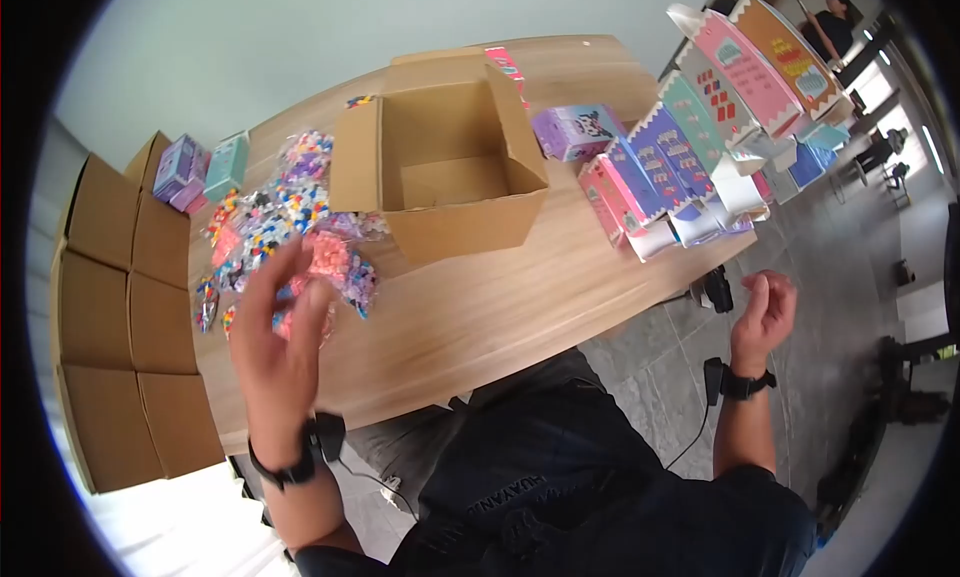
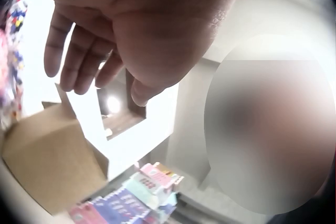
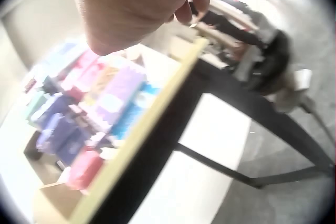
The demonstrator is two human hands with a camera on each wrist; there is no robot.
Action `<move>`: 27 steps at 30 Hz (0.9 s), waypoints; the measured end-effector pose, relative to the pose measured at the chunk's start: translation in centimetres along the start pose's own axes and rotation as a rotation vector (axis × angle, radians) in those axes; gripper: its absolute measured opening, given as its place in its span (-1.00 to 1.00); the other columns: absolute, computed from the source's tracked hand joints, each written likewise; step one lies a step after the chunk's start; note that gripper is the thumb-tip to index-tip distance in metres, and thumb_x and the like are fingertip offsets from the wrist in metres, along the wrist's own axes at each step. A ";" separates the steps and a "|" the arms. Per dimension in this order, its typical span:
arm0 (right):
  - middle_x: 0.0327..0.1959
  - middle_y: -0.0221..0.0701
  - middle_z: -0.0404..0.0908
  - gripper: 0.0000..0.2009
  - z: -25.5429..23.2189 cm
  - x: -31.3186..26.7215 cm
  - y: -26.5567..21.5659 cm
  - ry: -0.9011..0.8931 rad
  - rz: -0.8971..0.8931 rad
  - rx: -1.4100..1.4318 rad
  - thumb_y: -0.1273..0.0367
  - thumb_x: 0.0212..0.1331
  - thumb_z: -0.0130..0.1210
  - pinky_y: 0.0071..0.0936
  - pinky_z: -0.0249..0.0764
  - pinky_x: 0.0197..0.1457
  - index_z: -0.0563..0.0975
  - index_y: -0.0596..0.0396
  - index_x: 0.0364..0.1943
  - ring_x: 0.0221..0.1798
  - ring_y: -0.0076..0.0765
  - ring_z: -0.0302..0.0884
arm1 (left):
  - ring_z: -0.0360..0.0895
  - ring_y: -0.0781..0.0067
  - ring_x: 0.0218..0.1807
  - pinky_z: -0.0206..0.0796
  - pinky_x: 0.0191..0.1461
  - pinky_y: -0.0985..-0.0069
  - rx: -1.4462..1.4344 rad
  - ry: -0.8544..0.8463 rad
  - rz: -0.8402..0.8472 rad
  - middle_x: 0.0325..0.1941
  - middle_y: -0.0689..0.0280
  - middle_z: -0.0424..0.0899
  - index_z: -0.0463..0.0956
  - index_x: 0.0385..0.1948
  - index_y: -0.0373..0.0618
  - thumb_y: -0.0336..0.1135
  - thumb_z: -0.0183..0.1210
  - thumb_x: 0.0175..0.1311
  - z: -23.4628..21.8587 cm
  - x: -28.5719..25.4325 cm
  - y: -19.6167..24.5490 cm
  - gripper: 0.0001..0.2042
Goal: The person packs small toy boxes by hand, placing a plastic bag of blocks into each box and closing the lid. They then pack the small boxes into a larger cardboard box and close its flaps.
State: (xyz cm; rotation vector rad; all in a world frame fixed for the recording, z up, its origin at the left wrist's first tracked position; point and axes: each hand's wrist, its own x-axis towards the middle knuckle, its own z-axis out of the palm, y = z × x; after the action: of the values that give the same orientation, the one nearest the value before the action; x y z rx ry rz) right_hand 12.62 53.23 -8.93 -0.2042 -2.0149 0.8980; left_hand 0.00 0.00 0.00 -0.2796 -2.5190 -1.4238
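Observation:
My left hand [image 1: 278, 352] is raised over the left part of the table, fingers spread and loosely bent, with nothing in it. Behind and beneath it lies a heap of clear bags of small colourful pieces [image 1: 285, 212], including a bag of pink pieces [image 1: 335, 259]. In the left wrist view the relaxed fingers [image 2: 79, 58] hang free of any object. My right hand [image 1: 768, 312] hangs past the table's right edge, loosely curled and empty. At mid-table stands a cardboard box [image 1: 465, 229] with its flaps spread and its inside bare.
Colourful printed cartons [image 1: 680, 152] stand in a row on the right of the wooden table [image 1: 480, 312]; a purple carton [image 1: 577, 132] lies beside them. Brown cardboard boxes [image 1: 95, 307] are stacked at the left edge. Two small cartons [image 1: 228, 165] sit near them. Another person [image 1: 832, 25] stands far back.

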 end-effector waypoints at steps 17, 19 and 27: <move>0.22 0.02 0.59 -0.44 23.5 8.0 -17.6 -0.521 0.152 0.246 0.43 0.27 0.15 -0.17 0.53 0.27 0.37 0.20 0.39 0.20 0.07 0.61 | 0.63 0.30 -0.39 0.43 -0.25 0.35 0.319 -0.176 0.008 -0.35 0.09 0.70 0.42 0.39 -0.26 -0.13 0.26 0.38 7.0 10.6 2.4 -0.40; 0.24 0.00 0.60 -0.46 23.7 7.5 -16.6 -0.471 0.223 0.369 0.43 0.31 0.11 -0.23 0.52 0.27 0.36 0.21 0.39 0.21 0.01 0.63 | 0.58 0.36 -0.48 0.39 -0.32 0.36 0.266 -0.183 -0.025 -0.47 0.13 0.67 0.42 0.39 -0.25 -0.21 0.21 0.39 7.2 10.7 1.4 -0.44; 0.16 -0.06 0.68 -0.56 24.0 8.0 -17.8 -0.354 0.135 0.553 0.44 0.39 0.06 -0.36 0.47 0.30 0.44 0.26 0.33 0.22 -0.19 0.65 | 0.71 -0.11 -0.26 0.53 -0.11 0.12 0.202 -0.076 -0.073 -0.36 -0.07 0.72 0.51 0.29 -0.17 -0.24 0.10 0.33 6.4 10.1 4.1 -0.51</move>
State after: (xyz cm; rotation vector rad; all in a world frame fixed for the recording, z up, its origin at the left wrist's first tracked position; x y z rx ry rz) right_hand -7.64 31.63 0.12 0.1406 -1.9914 1.6296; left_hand -9.18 8.07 3.16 -0.2103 -2.7354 -1.1914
